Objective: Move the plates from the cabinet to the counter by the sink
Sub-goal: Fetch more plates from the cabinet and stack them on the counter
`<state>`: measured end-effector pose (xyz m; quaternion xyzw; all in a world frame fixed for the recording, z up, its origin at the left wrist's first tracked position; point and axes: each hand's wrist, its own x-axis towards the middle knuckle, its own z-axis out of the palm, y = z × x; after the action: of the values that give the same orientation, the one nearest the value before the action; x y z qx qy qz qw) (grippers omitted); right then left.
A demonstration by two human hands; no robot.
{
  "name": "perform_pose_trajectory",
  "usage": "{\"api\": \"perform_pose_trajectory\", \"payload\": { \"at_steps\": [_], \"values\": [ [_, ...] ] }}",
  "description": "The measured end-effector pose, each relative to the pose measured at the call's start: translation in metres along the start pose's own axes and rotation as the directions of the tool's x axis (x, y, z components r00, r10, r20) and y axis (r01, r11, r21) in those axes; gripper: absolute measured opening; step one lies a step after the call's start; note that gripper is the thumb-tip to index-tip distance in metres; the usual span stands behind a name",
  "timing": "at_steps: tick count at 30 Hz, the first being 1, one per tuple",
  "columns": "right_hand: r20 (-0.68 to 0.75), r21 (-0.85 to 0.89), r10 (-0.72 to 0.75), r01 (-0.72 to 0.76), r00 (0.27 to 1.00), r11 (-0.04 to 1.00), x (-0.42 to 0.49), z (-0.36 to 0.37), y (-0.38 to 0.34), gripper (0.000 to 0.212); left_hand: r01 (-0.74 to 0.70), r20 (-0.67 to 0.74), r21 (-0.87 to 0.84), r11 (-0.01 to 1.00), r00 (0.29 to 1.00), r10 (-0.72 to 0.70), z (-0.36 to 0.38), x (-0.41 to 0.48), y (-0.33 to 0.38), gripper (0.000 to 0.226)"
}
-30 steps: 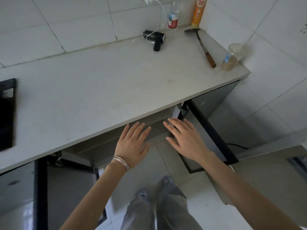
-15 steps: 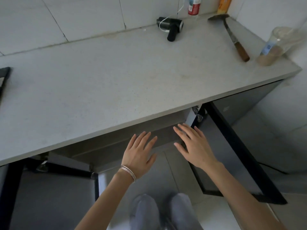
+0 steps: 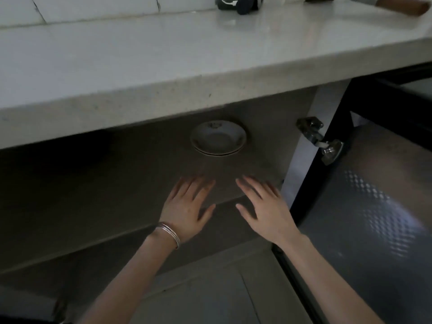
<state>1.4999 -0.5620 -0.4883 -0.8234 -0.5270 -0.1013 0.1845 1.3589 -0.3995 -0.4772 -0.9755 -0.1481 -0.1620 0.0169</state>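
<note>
Under the counter (image 3: 163, 54), on the shelf (image 3: 105, 183) of the open cabinet, sits a small stack of plates (image 3: 218, 141), white with a dark pattern at the rim. My left hand (image 3: 187, 206), bangles (image 3: 168, 233) on its wrist, is spread out below the counter's front edge, fingers straight, holding nothing. My right hand (image 3: 264, 206) is level with it, equally loose and empty. Neither touches the plates. The cabinet door (image 3: 374, 206) stands open under the counter's right end.

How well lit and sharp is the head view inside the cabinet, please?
Head view: cabinet shelf in shadow under the bright counter, yet stacked plates legible; left hand and right hand blurred at the fingers; dotted glare on the open door.
</note>
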Motion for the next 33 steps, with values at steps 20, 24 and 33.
{"api": "perform_pose_trajectory", "payload": {
  "at_steps": [20, 24, 33],
  "values": [
    [-0.104, -0.080, -0.047, 0.039, 0.993, 0.996, 0.118, 0.112, 0.065, 0.062, 0.095, -0.183, 0.019, 0.995, 0.979, -0.090, 0.111, 0.061, -0.054, 0.055],
    [-0.086, -0.076, -0.052, 0.046, 0.995, 0.996, 0.149, 0.121, 0.068, 0.060, 0.108, -0.192, 0.021, 0.994, 0.976, -0.102, 0.109, 0.058, -0.065, 0.055],
    [-0.182, -0.053, 0.002, -0.012, 0.983, 0.999, 0.171, 0.132, 0.071, 0.031, 0.105, -0.237, 0.001, 0.994, 0.966, -0.101, 0.111, 0.047, -0.072, 0.053]
  ]
}}
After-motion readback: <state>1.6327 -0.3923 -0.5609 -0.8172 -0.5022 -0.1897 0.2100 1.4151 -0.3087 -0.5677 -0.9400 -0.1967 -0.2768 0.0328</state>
